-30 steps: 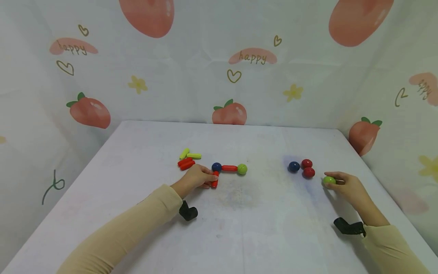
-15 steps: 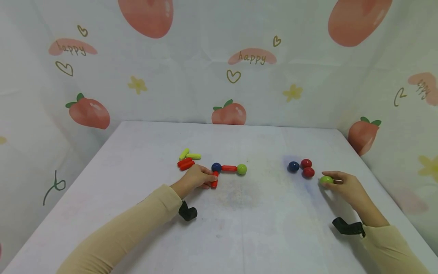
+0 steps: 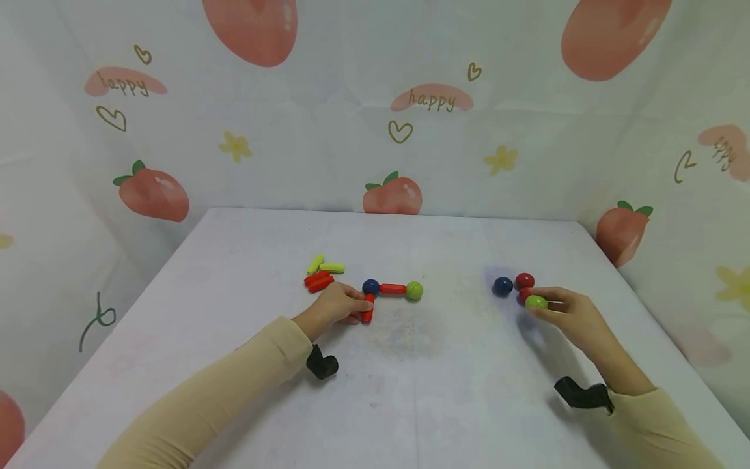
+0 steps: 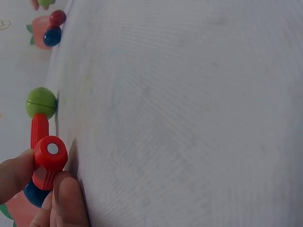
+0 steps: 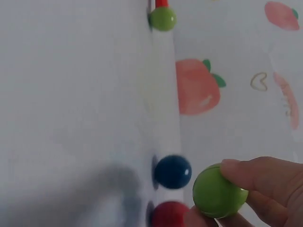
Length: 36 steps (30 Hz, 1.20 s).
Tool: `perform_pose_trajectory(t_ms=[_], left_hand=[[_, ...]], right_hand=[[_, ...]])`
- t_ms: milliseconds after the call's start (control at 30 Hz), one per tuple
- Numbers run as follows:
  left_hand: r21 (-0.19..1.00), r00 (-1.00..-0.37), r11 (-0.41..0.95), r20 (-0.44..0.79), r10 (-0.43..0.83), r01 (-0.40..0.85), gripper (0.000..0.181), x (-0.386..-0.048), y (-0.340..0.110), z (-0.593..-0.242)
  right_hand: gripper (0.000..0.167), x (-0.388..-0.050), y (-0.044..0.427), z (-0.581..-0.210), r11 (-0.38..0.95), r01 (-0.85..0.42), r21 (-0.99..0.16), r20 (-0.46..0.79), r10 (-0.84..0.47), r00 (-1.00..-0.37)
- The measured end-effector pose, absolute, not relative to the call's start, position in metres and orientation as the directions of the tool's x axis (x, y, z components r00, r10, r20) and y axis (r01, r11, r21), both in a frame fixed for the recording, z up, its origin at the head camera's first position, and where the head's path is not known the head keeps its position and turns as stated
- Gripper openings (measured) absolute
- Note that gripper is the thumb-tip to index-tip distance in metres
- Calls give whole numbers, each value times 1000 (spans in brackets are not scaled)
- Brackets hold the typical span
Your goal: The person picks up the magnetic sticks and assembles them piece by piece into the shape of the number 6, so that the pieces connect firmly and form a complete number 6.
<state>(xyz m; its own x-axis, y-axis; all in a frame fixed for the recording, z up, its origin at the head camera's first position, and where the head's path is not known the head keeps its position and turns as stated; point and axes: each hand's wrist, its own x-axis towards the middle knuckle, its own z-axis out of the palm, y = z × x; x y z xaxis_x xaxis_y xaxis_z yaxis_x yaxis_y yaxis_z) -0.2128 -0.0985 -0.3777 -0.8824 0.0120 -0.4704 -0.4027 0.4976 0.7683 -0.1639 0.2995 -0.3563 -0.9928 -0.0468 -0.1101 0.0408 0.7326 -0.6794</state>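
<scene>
My left hand pinches a short red rod between thumb and fingers. That rod meets a blue ball, from which a second red rod runs right to a green ball, forming an L shape on the table. In the right wrist view, my right hand grips another green ball between thumb and fingers. In the head view this held ball appears in front of a red ball, partly hiding it. Close by are another red ball and a dark blue ball.
Left of the joined pieces lie two red rods side by side, with two yellow-green rods just behind them. The white table ends at a cloth backdrop printed with peaches. A black wrist camera mount sits on each forearm.
My right hand has moved left with the green ball, from beside the red balls to over them. The left hand and the joined pieces have stayed put.
</scene>
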Motion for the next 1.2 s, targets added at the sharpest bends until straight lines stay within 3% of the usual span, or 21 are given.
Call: perform_pose_trajectory(t_ms=[200, 667, 1200], left_hand=[[763, -880, 503, -475, 9, -407, 31, -213, -97, -378], [771, -888, 504, -460, 19, -389, 31, -212, -99, -378], [765, -886, 516, -464, 28, -384, 30, -212, -98, -375]], right_hand=[[48, -157, 280, -349, 718, -55, -693, -19, -94, -995], [39, -149, 233, -346, 680, -159, -716, 37, -191, -981], [40, -143, 181, -362, 531, -168, -830, -10, -316, -949]])
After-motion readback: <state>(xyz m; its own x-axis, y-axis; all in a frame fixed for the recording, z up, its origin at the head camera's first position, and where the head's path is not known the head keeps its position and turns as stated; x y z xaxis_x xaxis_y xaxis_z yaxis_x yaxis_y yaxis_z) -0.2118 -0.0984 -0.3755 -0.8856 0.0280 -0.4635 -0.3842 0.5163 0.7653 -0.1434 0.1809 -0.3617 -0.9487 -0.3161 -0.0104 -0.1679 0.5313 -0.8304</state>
